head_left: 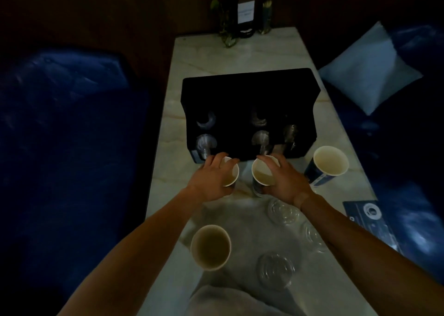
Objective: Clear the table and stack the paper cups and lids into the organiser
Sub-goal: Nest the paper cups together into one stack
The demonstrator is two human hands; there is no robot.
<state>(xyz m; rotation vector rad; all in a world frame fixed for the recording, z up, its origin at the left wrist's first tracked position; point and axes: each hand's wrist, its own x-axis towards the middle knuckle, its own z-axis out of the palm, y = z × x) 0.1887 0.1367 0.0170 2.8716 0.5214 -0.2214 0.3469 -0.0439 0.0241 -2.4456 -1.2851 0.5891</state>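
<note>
A black organiser (pixel 247 92) stands on the pale marble table (pixel 240 53), its round slots holding clear cups and lids. Just in front of it, my left hand (pixel 211 178) grips a paper cup (pixel 232 176) from the left. My right hand (pixel 286 181) grips a second paper cup (pixel 262 174) from the right. The two cups stand close together. Another paper cup (pixel 330 163) stands at the right, and one more paper cup (pixel 211 247) stands near me. Clear plastic lids lie near me: a first lid (pixel 283 211), a second lid (pixel 314 238) and a third lid (pixel 275 270).
Dark bottles and a plant in a glass (pixel 242 20) stand at the table's far end. Blue sofas flank the table, with a pale cushion (pixel 370 70) on the right one. A dark printed card (pixel 370 217) lies at the right table edge. The scene is dim.
</note>
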